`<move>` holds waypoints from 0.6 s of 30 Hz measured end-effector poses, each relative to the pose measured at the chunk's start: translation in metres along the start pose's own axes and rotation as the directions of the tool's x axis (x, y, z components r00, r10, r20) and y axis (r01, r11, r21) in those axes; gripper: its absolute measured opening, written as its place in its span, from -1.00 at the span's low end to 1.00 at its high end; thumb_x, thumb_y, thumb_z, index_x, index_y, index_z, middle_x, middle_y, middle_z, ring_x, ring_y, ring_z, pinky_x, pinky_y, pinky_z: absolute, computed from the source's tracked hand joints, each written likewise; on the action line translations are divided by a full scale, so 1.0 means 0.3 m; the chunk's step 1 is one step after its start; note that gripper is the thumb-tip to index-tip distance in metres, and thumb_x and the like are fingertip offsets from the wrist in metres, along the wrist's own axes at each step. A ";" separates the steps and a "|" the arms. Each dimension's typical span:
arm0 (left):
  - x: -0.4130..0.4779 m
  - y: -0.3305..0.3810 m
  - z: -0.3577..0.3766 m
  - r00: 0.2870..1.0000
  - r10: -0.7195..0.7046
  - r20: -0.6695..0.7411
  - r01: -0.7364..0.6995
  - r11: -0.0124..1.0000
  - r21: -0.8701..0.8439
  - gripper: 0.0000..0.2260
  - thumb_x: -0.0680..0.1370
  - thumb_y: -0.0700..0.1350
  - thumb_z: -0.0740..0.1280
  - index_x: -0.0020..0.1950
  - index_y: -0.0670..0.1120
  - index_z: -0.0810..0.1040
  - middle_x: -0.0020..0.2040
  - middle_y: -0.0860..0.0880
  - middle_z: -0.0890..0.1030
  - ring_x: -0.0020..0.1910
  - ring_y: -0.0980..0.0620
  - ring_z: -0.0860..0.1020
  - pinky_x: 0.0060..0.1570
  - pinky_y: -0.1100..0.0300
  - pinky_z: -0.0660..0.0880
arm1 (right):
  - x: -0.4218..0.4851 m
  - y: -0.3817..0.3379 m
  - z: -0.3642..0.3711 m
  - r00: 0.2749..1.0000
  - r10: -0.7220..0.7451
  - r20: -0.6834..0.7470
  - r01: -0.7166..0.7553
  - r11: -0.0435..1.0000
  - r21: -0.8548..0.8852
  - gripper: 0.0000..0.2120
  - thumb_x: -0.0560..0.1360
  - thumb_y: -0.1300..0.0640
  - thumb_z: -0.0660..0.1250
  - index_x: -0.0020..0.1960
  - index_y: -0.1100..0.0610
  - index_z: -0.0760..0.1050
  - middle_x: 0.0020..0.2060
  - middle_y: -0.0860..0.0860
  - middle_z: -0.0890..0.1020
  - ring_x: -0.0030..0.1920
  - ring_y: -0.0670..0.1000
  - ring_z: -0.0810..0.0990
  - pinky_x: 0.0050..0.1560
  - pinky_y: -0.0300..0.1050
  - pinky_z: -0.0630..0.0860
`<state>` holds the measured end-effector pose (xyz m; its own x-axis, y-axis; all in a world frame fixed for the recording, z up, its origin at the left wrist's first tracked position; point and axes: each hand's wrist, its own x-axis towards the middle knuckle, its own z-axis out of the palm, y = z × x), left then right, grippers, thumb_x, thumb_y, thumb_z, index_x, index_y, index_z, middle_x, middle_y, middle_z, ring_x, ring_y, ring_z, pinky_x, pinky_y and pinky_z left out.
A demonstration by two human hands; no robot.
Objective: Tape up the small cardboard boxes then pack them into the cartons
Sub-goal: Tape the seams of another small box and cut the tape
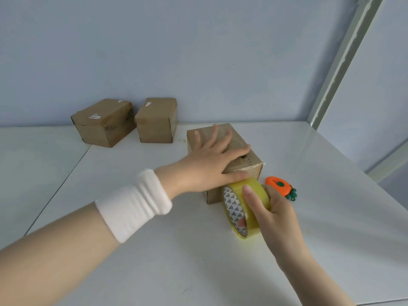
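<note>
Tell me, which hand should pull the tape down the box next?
Probably the right. The right hand grips the tape roll at the near edge of the box, while the left hand lies flat on top, pressing it steady.

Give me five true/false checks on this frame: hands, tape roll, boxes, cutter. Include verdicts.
1. The left hand lies flat on top of the near box. True.
2. The right hand grips the tape roll. True.
3. The tape roll lies flat on the table, far from the near box. False: it is held on edge against the box's near end.
4. The left hand grips the orange cutter. False: it lies on the table beside the near box.
5. Three boxes stand by the wall. False: only two, the left back box and the right back box.
</note>
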<state>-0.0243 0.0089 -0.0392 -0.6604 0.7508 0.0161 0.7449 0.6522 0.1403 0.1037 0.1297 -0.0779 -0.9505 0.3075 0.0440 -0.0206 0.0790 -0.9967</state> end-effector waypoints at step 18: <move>0.115 -0.218 -0.268 0.918 -0.308 -0.249 0.183 0.888 -0.422 -0.73 0.61 -0.16 0.13 -0.23 -0.11 0.51 -0.26 -0.02 0.51 -0.24 0.04 0.42 -0.44 0.37 0.25 | 0.298 -0.302 0.064 0.869 -0.428 0.250 0.408 0.904 0.126 -0.76 0.55 0.04 0.23 0.01 0.21 0.55 -0.25 -0.04 0.71 -0.22 -0.08 0.65 -0.20 -0.33 0.52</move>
<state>-0.1034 -0.0163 0.0319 -0.8595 0.4624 0.2178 0.5001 0.6725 0.5455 0.0145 0.1319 0.0150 -0.8945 -0.0034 0.4471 -0.4460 0.0772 -0.8917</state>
